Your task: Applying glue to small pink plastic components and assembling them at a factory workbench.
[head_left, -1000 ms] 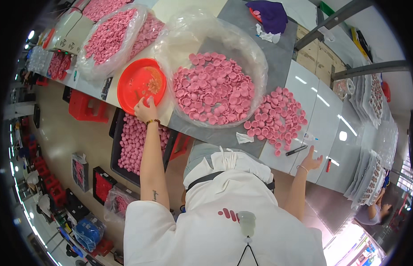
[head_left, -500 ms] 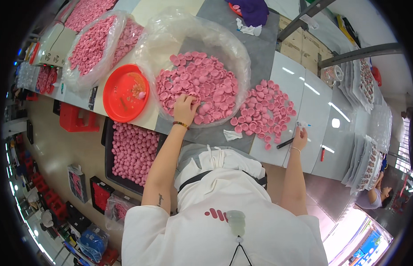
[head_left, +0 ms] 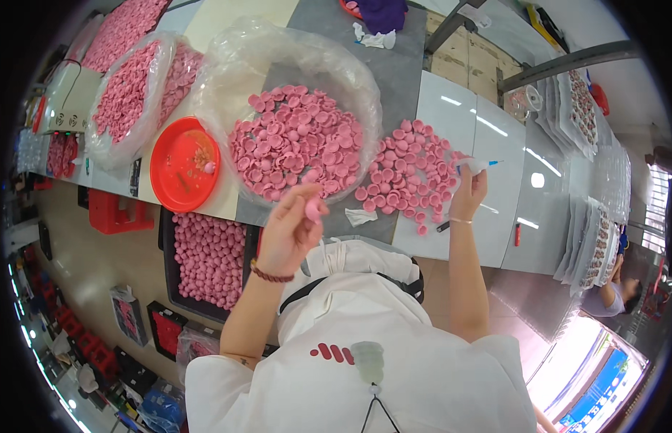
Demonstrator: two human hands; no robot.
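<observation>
My left hand (head_left: 287,227) is raised at the near edge of the pile, fingers closed on a small rounded pink piece (head_left: 313,210). Whether it is a half shell or a whole ball I cannot tell. Behind it, a heap of pink half shells (head_left: 296,141) lies in a large clear plastic bag (head_left: 361,94). My right hand (head_left: 469,193) grips a small white bottle with a blue needle-like tip (head_left: 476,165), the tip toward the right. Beside that hand, loose pink half shells (head_left: 408,169) are spread over the tabletop, many with their hollows up.
A red round tray (head_left: 161,173) with crumbs sits left of the bag. Below the table edge stands a black crate (head_left: 168,278) of pink balls. A black stick-like tool (head_left: 443,226), a crumpled tissue (head_left: 360,216) and a red marker-like item (head_left: 517,234) lie on the table.
My left hand has come up out of the heap toward me with a pink piece. The right hand has moved away from me and left, raising the bottle from near the black tool.
</observation>
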